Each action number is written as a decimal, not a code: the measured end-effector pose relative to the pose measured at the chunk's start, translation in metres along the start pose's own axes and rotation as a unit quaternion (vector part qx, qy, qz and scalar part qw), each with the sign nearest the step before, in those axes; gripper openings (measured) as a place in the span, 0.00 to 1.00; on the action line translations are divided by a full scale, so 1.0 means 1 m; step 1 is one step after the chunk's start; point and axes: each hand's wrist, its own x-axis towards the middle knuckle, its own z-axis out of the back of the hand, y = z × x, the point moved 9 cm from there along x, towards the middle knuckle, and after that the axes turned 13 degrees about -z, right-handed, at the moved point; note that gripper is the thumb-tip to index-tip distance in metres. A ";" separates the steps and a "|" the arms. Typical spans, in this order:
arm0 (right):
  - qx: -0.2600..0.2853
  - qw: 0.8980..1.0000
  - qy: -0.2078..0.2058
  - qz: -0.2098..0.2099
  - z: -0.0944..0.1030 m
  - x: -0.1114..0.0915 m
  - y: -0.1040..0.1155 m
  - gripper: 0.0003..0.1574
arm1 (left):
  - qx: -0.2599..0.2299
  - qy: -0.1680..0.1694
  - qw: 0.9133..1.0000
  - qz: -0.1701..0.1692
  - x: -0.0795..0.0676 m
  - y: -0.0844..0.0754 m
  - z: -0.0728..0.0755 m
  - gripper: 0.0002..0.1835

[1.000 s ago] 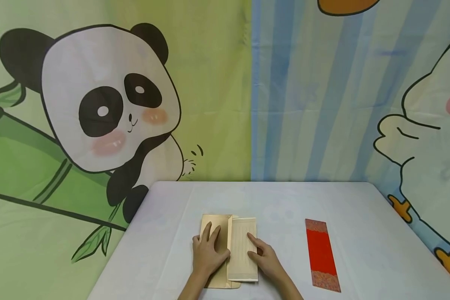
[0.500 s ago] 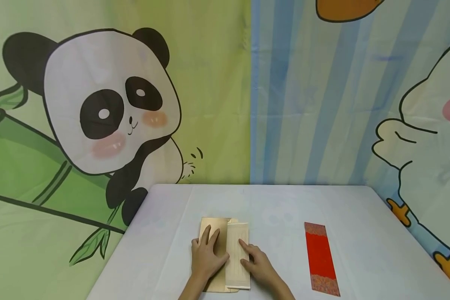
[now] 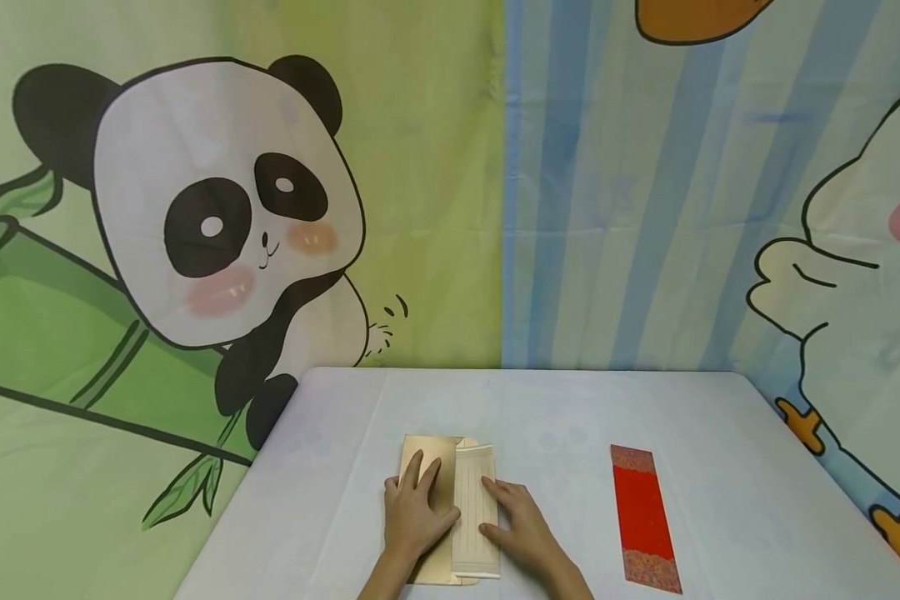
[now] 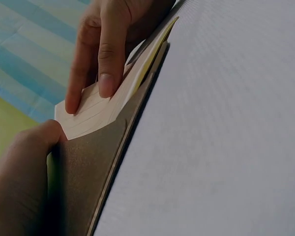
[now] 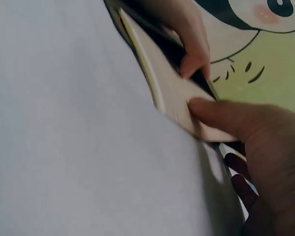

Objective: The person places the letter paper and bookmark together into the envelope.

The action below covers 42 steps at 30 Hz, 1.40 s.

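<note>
A flat gold folder [image 3: 438, 446] lies on the white table, with a cream ruled paper [image 3: 476, 475] overlapping its right side. My left hand [image 3: 414, 512] rests spread on the folder, its thumb at the paper's left edge. With my right hand [image 3: 525, 525] I hold the paper's right edge; thumb and index finger lie on its ruled face. In the right wrist view other fingers [image 5: 238, 164] curl below that edge. The left wrist view shows the paper [image 4: 88, 115] raised at an angle over the dark side of the folder [image 4: 88, 167], with yellow-edged layers.
To the right lies a long red strip [image 3: 645, 512] with patterned ends, flat on the white table [image 3: 562, 417]. Behind the table hangs a printed backdrop [image 3: 420, 167] with a panda and blue stripes.
The cream paper has shifted left over the gold folder and shows narrower, my right hand moving left with it. My left hand stays on the folder. The head view has tilted slightly.
</note>
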 end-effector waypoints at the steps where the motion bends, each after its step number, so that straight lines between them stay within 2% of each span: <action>1: -0.004 1.000 0.000 0.007 0.001 0.001 0.000 0.44 | -0.002 0.000 1.000 0.001 0.000 0.000 0.000 0.40; 7: -0.035 0.999 0.014 0.040 -0.003 0.006 0.001 0.49 | 0.001 0.004 1.000 -0.001 0.001 -0.001 0.000 0.40; 14: -0.079 0.996 0.017 0.041 -0.009 0.010 0.007 0.50 | 0.006 0.001 1.000 -0.008 0.001 -0.002 0.001 0.40; 19: -0.069 0.996 0.008 0.056 -0.005 0.010 0.009 0.49 | 0.008 -0.002 1.000 -0.006 0.001 -0.001 0.000 0.40; 25: -0.064 0.995 0.036 0.072 -0.006 0.009 0.007 0.53 | 0.010 0.002 1.000 -0.001 0.001 -0.001 0.000 0.40; 37: -0.087 0.993 0.057 0.061 -0.023 0.014 0.018 0.55 | 0.024 0.018 1.000 0.004 0.000 -0.001 0.001 0.40; 42: -0.085 0.991 0.089 0.057 -0.024 0.013 0.012 0.61 | 0.039 0.027 0.999 -0.001 -0.001 -0.002 -0.002 0.41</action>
